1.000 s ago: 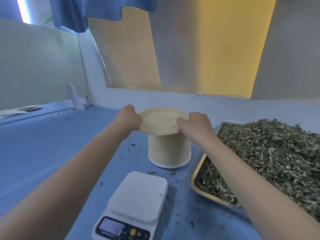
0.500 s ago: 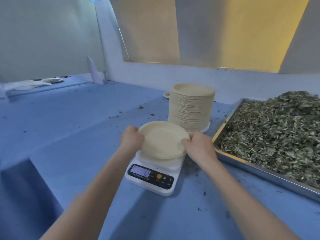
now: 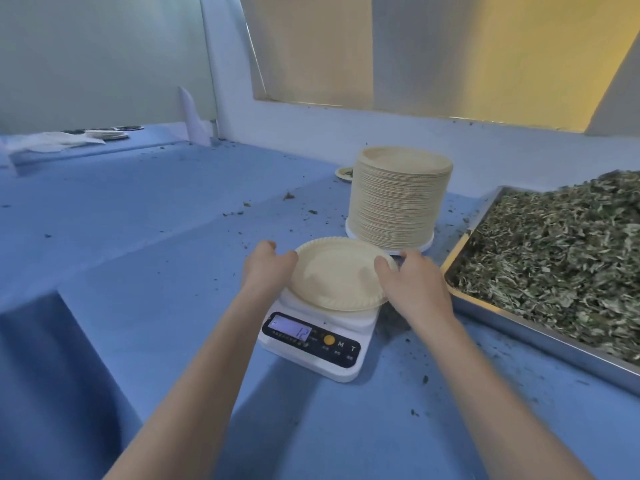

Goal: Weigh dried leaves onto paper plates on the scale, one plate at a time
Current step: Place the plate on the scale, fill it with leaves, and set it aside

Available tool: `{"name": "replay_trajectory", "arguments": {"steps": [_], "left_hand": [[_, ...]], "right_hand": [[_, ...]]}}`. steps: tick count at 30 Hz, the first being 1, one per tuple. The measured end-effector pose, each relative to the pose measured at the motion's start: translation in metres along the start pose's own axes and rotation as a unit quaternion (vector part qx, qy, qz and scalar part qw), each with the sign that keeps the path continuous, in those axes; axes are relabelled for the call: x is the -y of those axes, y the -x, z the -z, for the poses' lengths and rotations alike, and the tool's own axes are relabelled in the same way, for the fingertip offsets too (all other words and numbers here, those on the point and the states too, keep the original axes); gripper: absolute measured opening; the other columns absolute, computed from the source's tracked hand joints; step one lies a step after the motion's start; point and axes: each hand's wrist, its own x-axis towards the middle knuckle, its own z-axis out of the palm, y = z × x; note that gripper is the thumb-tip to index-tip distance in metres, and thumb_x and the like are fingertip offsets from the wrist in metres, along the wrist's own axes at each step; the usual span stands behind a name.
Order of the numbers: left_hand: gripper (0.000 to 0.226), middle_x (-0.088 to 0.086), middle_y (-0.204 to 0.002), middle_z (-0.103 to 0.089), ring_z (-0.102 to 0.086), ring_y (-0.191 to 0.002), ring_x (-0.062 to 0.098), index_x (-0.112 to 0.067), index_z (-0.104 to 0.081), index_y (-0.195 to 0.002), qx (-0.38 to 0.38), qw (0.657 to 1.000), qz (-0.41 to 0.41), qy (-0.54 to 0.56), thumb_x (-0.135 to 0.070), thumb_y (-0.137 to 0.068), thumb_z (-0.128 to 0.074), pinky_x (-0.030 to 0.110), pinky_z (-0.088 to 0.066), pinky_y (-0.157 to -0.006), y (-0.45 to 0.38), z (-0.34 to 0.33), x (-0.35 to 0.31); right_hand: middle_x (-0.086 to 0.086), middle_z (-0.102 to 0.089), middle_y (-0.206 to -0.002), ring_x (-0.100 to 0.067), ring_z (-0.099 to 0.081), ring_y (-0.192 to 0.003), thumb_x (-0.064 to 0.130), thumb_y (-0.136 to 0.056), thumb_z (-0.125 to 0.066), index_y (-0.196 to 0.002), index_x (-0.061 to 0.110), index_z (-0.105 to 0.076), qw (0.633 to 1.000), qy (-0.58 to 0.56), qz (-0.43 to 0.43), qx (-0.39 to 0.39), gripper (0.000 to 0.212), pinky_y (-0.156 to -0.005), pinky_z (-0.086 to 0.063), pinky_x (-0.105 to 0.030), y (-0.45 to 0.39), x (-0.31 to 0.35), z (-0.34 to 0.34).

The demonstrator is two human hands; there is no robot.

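An empty cream paper plate (image 3: 337, 271) lies on the white digital scale (image 3: 320, 336), whose lit display reads 12. My left hand (image 3: 266, 266) holds the plate's left rim, fingers curled over the edge. My right hand (image 3: 410, 278) holds the right rim, its thumb lying on the plate. Behind the scale stands a tall stack of paper plates (image 3: 400, 199). A metal tray (image 3: 519, 327) heaped with dried green leaves (image 3: 561, 251) sits to the right.
The blue table (image 3: 156, 271) is dotted with leaf crumbs. Another plate (image 3: 344, 173) peeks out behind the stack. White paper and small plates (image 3: 104, 135) lie on the far left ledge. A wall with a window sill runs along the back.
Both hands lifted one plate off the stack and brought it down onto the scale. The plate now lies flat on the platform and the display reads 12.
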Motion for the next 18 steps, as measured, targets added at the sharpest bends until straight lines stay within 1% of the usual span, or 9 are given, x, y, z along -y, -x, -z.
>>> {"name": "replay_trajectory", "arguments": {"steps": [2,4,6,9,11,13,14,16,18], "left_hand": [[0.052,0.007,-0.126,-0.051,-0.049,-0.086,0.017,-0.014,-0.038,-0.140,-0.013,1.000,-0.008,-0.009,-0.026,-0.091,-0.052,0.032,-0.038,-0.075,0.000,0.001,0.001],[0.051,0.004,-0.129,-0.051,-0.048,-0.086,0.013,-0.015,-0.040,-0.138,-0.019,1.000,-0.016,-0.015,-0.027,-0.090,-0.054,0.031,-0.036,-0.075,0.000,0.002,0.003],[0.050,0.003,-0.128,-0.051,-0.050,-0.091,0.013,-0.016,-0.044,-0.135,-0.023,1.000,-0.018,-0.001,-0.029,-0.088,-0.056,0.032,-0.040,-0.079,0.001,0.004,0.005],[0.046,0.004,-0.120,-0.057,-0.059,-0.100,0.019,-0.017,-0.051,-0.124,-0.029,0.997,-0.003,0.068,-0.033,-0.083,-0.063,0.041,-0.048,-0.093,0.004,0.008,0.009],[0.043,0.001,-0.114,-0.060,-0.062,-0.099,0.020,-0.018,-0.055,-0.118,-0.038,0.994,-0.001,0.098,-0.035,-0.080,-0.065,0.044,-0.050,-0.092,0.007,0.010,0.014],[0.043,-0.001,-0.108,-0.063,-0.066,-0.089,0.015,-0.018,-0.055,-0.118,-0.054,0.990,-0.005,0.128,-0.035,-0.080,-0.066,0.040,-0.052,-0.088,0.011,0.011,0.019],[0.044,-0.002,-0.105,-0.064,-0.067,-0.084,0.013,-0.017,-0.054,-0.118,-0.062,0.987,-0.005,0.145,-0.035,-0.080,-0.066,0.038,-0.053,-0.086,0.013,0.012,0.022],[0.046,-0.002,-0.102,-0.066,-0.068,-0.081,0.012,-0.018,-0.053,-0.119,-0.073,0.984,-0.006,0.163,-0.035,-0.079,-0.065,0.039,-0.053,-0.085,0.018,0.012,0.027],[0.045,-0.004,-0.100,-0.066,-0.068,-0.081,0.012,-0.020,-0.050,-0.117,-0.074,0.985,-0.008,0.156,-0.036,-0.078,-0.066,0.042,-0.052,-0.088,0.021,0.010,0.030]], "right_hand": [[-0.014,-0.049,-0.128,-0.032,-0.044,-0.119,0.048,-0.093,-0.042,-0.130,0.008,-0.047,0.999,0.026,0.016,-0.017,0.054,-0.084,-0.038,-0.039,0.002,0.003,0.001],[-0.014,-0.046,-0.131,-0.032,-0.041,-0.122,0.048,-0.092,-0.044,-0.129,0.010,-0.048,0.998,0.035,0.035,-0.033,0.053,-0.091,-0.037,-0.039,0.003,0.006,0.004],[-0.011,-0.044,-0.135,-0.030,-0.037,-0.126,0.047,-0.091,-0.046,-0.132,0.014,-0.047,0.998,0.022,0.054,-0.034,0.053,-0.096,-0.034,-0.038,0.003,0.008,0.007],[-0.006,-0.044,-0.139,-0.024,-0.034,-0.131,0.049,-0.088,-0.051,-0.134,0.019,-0.048,0.997,-0.027,0.074,-0.019,0.054,-0.101,-0.032,-0.037,0.002,0.010,0.013],[-0.003,-0.044,-0.139,-0.021,-0.034,-0.133,0.052,-0.085,-0.054,-0.131,0.023,-0.051,0.994,-0.057,0.090,0.000,0.054,-0.106,-0.032,-0.039,0.002,0.010,0.018],[0.000,-0.041,-0.141,-0.019,-0.032,-0.135,0.056,-0.080,-0.058,-0.130,0.027,-0.050,0.992,-0.053,0.110,0.033,0.058,-0.111,-0.028,-0.044,0.004,0.012,0.023],[0.002,-0.038,-0.143,-0.018,-0.029,-0.136,0.060,-0.077,-0.060,-0.131,0.029,-0.048,0.990,-0.031,0.122,0.060,0.063,-0.112,-0.025,-0.046,0.005,0.013,0.025],[0.003,-0.027,-0.149,-0.018,-0.018,-0.141,0.068,-0.068,-0.064,-0.137,0.033,-0.041,0.979,0.028,0.148,0.140,0.082,-0.115,-0.018,-0.047,0.007,0.015,0.030],[0.007,-0.012,-0.155,-0.015,-0.004,-0.144,0.073,-0.058,-0.068,-0.144,0.034,-0.030,0.959,0.066,0.161,0.222,0.102,-0.117,-0.011,-0.045,0.010,0.015,0.032]]}}
